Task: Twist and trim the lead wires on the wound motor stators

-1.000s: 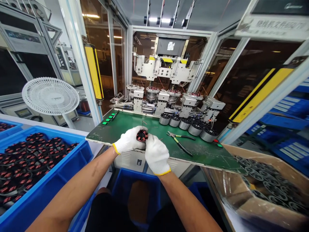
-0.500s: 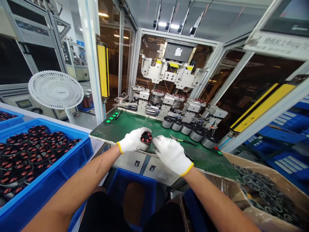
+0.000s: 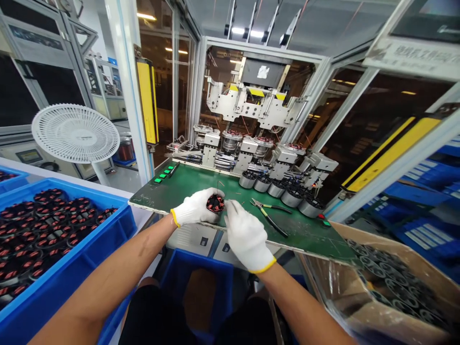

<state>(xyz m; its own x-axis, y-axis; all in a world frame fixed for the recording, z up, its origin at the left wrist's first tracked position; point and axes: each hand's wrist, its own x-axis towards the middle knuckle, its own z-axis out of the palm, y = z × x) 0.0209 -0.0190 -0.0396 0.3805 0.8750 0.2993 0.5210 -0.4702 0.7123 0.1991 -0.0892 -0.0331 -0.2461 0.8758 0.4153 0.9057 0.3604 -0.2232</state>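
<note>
My left hand [image 3: 196, 205], in a white knit glove with a yellow cuff, is wrapped round a motor stator [image 3: 215, 203] with copper windings and black insulation. A thin wire end sticks up from the stator's far side. My right hand [image 3: 246, 235], gloved alike, is right beside the stator with its fingers drawn together. What its fingertips pinch, if anything, cannot be made out. Both hands are over the front edge of the green worktop [image 3: 204, 179]. To the right of my right hand, a pair of cutting pliers [image 3: 271, 211] lies with its handles spread.
Several bare stators [image 3: 292, 196] stand in a row before the winding machine [image 3: 251, 108]. A blue crate [image 3: 131, 215] of wound stators is at left, near a white fan [image 3: 77, 134]. A cardboard box [image 3: 339, 230] of stator cores is at right; a blue bin [image 3: 230, 273] sits below.
My right hand has shifted slightly left and toward me, uncovering more of the pliers. The stator stays in my left hand. The whole view has moved a little.
</note>
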